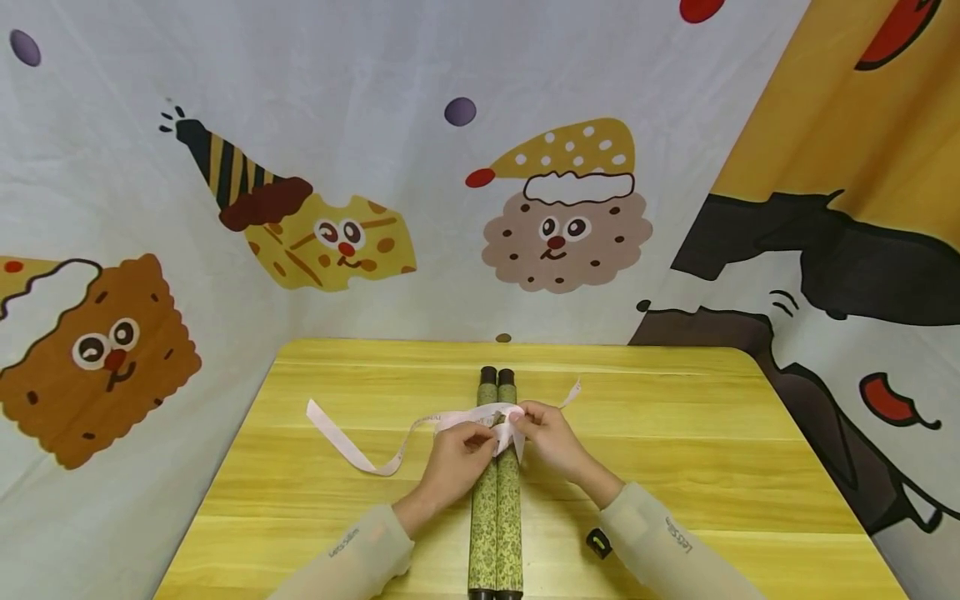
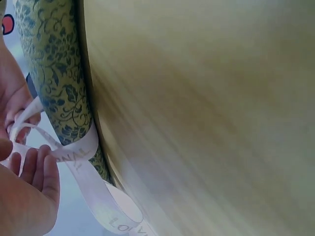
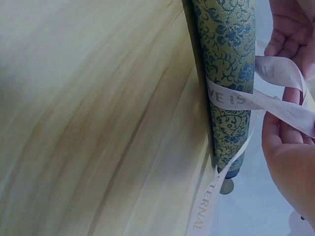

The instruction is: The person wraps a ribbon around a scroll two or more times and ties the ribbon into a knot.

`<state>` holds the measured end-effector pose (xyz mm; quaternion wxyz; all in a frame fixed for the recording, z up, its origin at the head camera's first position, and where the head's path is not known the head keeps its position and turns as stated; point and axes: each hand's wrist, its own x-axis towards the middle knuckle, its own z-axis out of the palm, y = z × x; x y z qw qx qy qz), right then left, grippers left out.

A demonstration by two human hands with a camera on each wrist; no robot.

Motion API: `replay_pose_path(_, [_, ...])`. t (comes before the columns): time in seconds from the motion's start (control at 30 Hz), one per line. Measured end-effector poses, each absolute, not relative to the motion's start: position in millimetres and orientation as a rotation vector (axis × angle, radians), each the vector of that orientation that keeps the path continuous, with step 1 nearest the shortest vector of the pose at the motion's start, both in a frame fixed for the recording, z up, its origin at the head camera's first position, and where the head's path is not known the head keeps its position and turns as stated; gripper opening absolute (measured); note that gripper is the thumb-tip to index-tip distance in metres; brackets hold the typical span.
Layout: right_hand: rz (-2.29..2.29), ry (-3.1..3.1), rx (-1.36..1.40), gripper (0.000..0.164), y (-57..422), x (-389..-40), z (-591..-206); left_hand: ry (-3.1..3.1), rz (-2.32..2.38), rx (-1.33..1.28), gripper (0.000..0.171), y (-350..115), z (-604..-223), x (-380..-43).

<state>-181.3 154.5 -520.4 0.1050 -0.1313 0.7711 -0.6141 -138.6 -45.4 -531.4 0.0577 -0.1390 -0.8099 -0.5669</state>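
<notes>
Two scrolls, rolled in green patterned cloth with dark end knobs, lie side by side on the table, the left scroll (image 1: 483, 525) against the right scroll (image 1: 510, 525). A pale pink ribbon (image 1: 339, 440) with printed lettering wraps round them, its loops crossing above the cloth. My left hand (image 1: 453, 462) pinches part of the ribbon over the left scroll. Just across from it, my right hand (image 1: 555, 442) pinches another part between thumb and fingers. In the right wrist view, the ribbon (image 3: 229, 98) goes round the scroll's side and up to the fingers.
One long ribbon end trails left over the wooden table (image 1: 712, 433); a shorter tail (image 1: 573, 392) points to the back right. A small black object (image 1: 598, 543) with a green mark sits near the right sleeve. A cartoon-printed cloth (image 1: 435, 50) hangs behind the table.
</notes>
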Motion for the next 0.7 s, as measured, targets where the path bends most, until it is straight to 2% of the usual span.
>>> replay_pose_path(0.23, [-1.818, 2.271, -0.390, 0.021, 152.7, -178.7, -519.0, -2.517, -1.583, -0.492, 0.018, -42.1, -536.4, -134.5])
replay_pose_path(0.47, [-1.854, 2.230, -0.356, 0.024, 152.3, -176.2, -517.8, -2.522, -1.529, -0.500, 0.014, -37.1, -536.0, -135.2])
replay_pose_path(0.7, [-1.924, 2.154, -0.328, 0.031, 153.7, -175.5, -517.5, -2.524, -1.690, -0.457, 0.008, -35.9, -533.2, -133.4])
